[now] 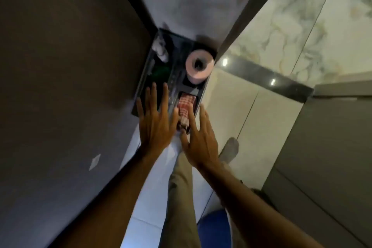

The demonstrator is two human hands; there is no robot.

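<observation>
**Clerk:** Nearest item?

**Inspector:** Two bare forearms rising from the bottom edge, with a beige trouser leg (181, 187) between them. A blue object (213, 227) lies beside the right forearm; it is too blurred to identify.

**Clerk:** State of the hands?

**Inspector:** The left hand (154, 121) is flat, its fingers straight and fanned wide, holding nothing. The right hand (201, 143) is the same: fingers straight and spread, nothing grasped.

**Clerk:** And the item concerned?

**Inspector:** The checked cloth (186, 104), red and white, sits between the two hands in the near right compartment of the dark drawer tray (181, 50). Its bunched end lies just off the right thumb. A right fingertip lies across its edge; whether it touches cannot be determined.

**Clerk:** The left hand's position?

**Inspector:** Over the tray's near left corner. Contact cannot be confirmed.

**Clerk:** Anything else?

**Inspector:** Beyond the right fingertips a paper roll (199, 66) stands upright in the tray. Beyond the left fingertips, at the far corner, lies a crumpled white item (161, 48). A shoe (229, 149) rests on the pale floor tiles (231, 106), to the right of the right hand.
</observation>
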